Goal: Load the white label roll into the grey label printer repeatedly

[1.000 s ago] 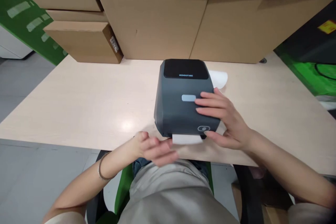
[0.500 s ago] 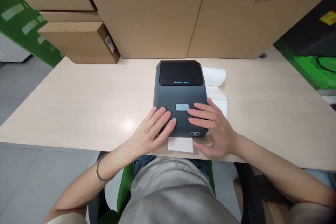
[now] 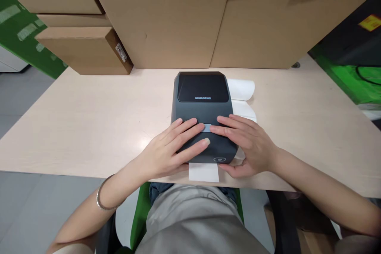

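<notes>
The left hand (image 3: pixel 168 149) lies flat and unclenched on the sloping front of the dark grey plastic label printer (image 3: pixel 202 87), fingers stretched towards the middle and gripping nothing. The right hand (image 3: pixel 250 147) mirrors it from the other side, also spread, its thumb low by the printer's front right corner, close to the table. The fingertips of both hands meet at the small pale blue bar (image 3: pixel 207 127) in the centre of the lid. With palms on top rather than around the sides, the hands look set to press down on the casing, not lift it.

A silver bangle (image 3: pixel 102 202) sits on the left wrist. A white paper label strip (image 3: pixel 204 172) sticks out of the slot below the hands and lies on the table edge.

The printer stands on the pale wooden table (image 3: pixel 89 119), near its front edge, square to the person and within easy reach. Curled white label paper (image 3: pixel 242 89) lies just behind it to the right, seemingly feeding in from the back. Large brown cardboard boxes (image 3: pixel 166 27) are stacked along the far side, with a smaller brown cardboard box (image 3: pixel 80 49) at the left.
</notes>
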